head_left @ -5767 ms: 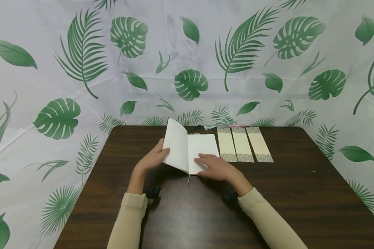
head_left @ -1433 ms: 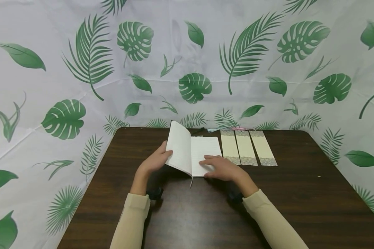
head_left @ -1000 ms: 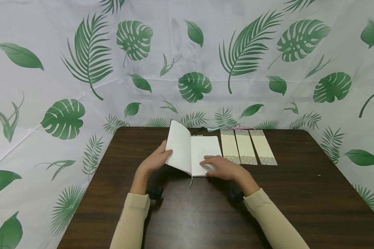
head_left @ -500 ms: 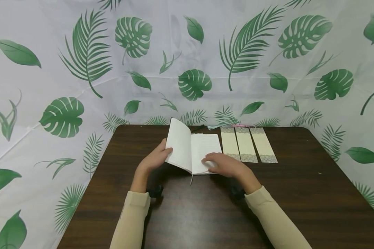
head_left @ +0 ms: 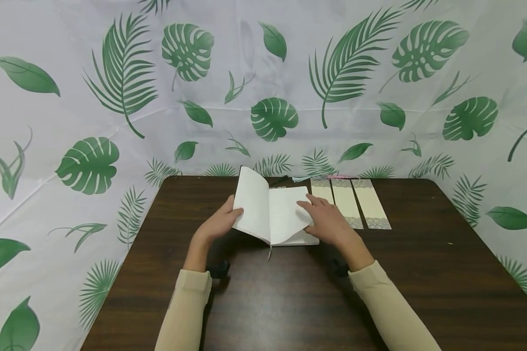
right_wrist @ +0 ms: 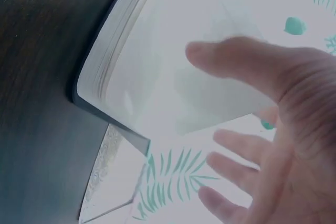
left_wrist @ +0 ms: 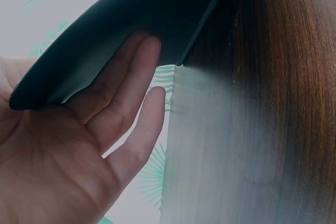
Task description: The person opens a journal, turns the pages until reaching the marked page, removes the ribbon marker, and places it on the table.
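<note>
A dark-covered notebook (head_left: 251, 207) is open on the table, its left half raised at a slant. My left hand (head_left: 216, 224) holds that half, thumb on the white page and fingers behind the dark cover (left_wrist: 100, 51), as the left wrist view shows. My right hand (head_left: 333, 223) pinches a page (head_left: 285, 212) by its outer side, lifting it in a curve off the pages (head_left: 303, 239) below. In the right wrist view the thumb lies across this page (right_wrist: 152, 56), and the index finger is mostly hidden behind it. A thin ribbon (head_left: 270, 253) hangs from the spine.
Cream strips with patterned ends, likely bookmarks, lie right of the notebook: a left one (head_left: 320, 187), a middle one (head_left: 347, 202) and a right one (head_left: 372, 204). Pink (head_left: 342, 177) and pale blue tassels (head_left: 302, 179) lie behind them. The dark wooden table (head_left: 263, 302) meets a leaf-printed cloth.
My right hand has moved from resting low on the right page up to its outer side, and that page has lifted and curved. My left hand keeps its hold.
</note>
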The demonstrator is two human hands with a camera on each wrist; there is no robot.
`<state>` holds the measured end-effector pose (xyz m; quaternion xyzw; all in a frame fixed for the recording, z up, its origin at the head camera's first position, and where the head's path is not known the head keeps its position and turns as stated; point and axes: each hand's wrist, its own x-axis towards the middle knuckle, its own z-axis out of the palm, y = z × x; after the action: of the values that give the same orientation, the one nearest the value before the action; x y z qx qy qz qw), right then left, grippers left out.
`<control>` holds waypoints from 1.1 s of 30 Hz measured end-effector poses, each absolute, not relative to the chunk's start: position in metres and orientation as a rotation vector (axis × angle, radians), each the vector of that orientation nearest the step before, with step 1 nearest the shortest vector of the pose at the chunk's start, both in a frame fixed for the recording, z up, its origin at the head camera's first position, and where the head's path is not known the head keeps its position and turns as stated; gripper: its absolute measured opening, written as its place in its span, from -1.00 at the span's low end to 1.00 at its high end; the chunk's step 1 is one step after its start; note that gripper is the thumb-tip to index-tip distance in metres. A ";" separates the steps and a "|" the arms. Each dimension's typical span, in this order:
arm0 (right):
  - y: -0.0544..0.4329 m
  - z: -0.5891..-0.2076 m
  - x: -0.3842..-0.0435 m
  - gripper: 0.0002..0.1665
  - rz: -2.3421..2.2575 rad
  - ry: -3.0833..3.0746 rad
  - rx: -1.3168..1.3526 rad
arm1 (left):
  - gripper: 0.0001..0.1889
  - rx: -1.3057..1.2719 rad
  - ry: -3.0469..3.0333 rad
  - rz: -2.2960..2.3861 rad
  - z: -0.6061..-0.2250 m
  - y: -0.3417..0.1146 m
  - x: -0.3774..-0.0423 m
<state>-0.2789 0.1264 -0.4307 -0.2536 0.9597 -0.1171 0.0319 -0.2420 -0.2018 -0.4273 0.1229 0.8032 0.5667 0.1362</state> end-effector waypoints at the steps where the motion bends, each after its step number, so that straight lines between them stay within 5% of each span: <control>1: 0.127 -0.431 -0.280 0.00 -0.403 2.976 -0.754 | -0.34 0.357 2.327 1.641 -0.427 -0.202 -0.242; 9: 0.114 -0.439 -0.283 0.35 -0.954 2.882 -0.517 | -0.34 0.347 2.328 1.639 -0.427 -0.201 -0.241; 20: 0.078 -0.460 -0.257 -0.23 -0.907 2.702 -0.693 | -0.35 0.347 2.310 1.660 -0.431 -0.202 -0.241; 33: 0.072 -0.458 -0.248 -0.19 -0.855 2.587 -0.946 | -0.38 0.402 2.291 1.695 -0.429 -0.201 -0.242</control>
<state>-0.2480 0.0724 -0.4577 -0.3254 0.8896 -0.2938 0.1283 -0.2421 -0.2014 -0.4294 0.1383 0.7890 0.5840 0.1314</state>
